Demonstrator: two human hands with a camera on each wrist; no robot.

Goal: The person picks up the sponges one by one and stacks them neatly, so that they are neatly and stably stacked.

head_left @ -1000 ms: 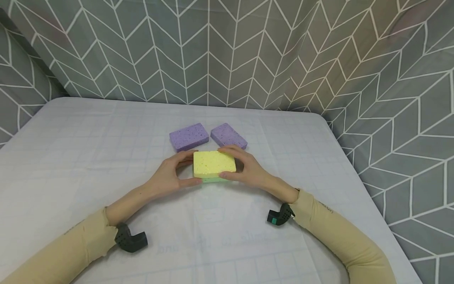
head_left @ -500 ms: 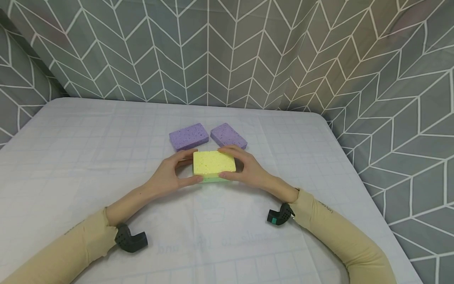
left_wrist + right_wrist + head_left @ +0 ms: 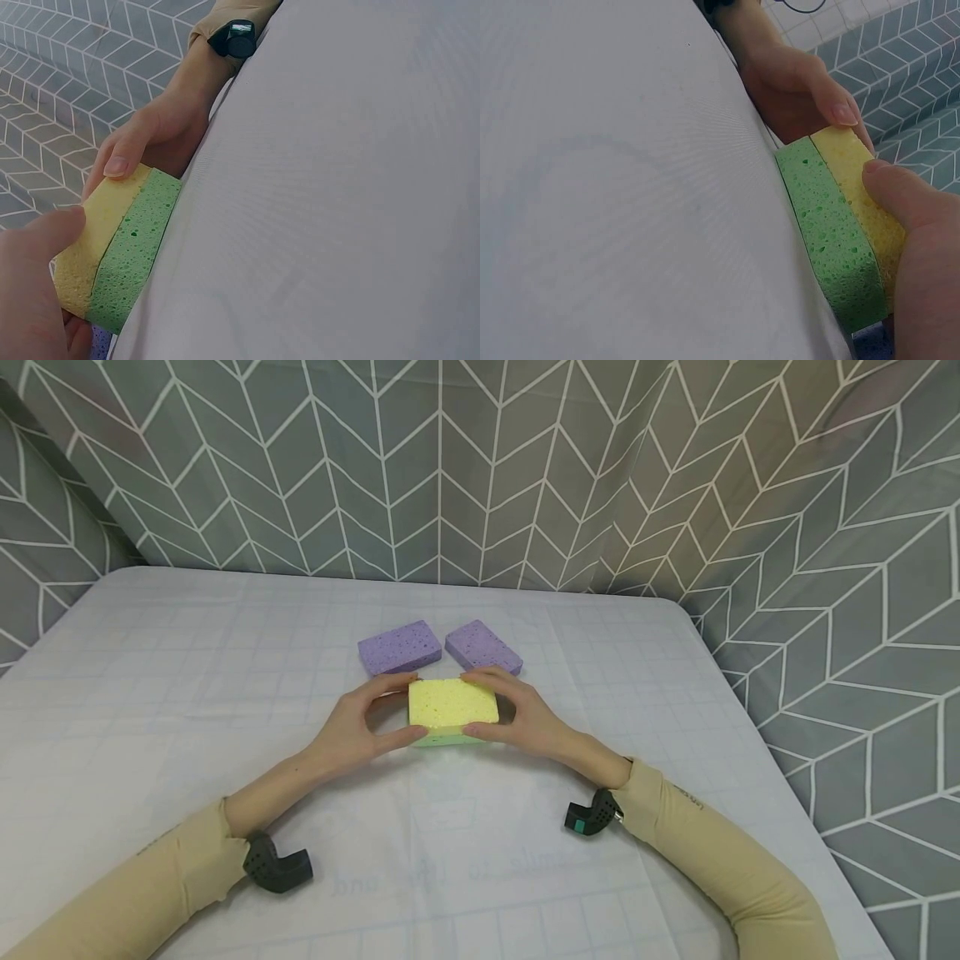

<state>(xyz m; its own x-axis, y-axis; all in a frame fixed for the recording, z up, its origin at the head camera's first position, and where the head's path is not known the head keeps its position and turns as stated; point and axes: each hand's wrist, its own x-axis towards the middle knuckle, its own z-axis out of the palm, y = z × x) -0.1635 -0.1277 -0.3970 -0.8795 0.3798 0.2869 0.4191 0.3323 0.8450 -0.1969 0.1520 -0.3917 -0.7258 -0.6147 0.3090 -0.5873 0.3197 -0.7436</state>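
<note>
A yellow sponge (image 3: 453,700) lies on top of a green sponge (image 3: 831,236), their edges nearly lined up, and the green one rests on the white-covered table. My left hand (image 3: 351,720) pinches the yellow sponge at its left end, thumb on the near side and fingers at the far side. At the opposite end my right hand (image 3: 528,717) grips it the same way. In the left wrist view both thumbs press the yellow layer's side, above the green layer (image 3: 133,247). The fingertips behind the stack are mostly hidden.
Just beyond the stack, two purple sponges lie flat: one at the left (image 3: 400,649), one at the right (image 3: 483,647), angled apart. A grey patterned curtain (image 3: 465,477) hangs behind the table (image 3: 225,635) and along its right side.
My left thumb has shifted slightly upward, from low at the green sponge's corner onto the yellow sponge's near side. The right hand and all the sponges stay where they were.
</note>
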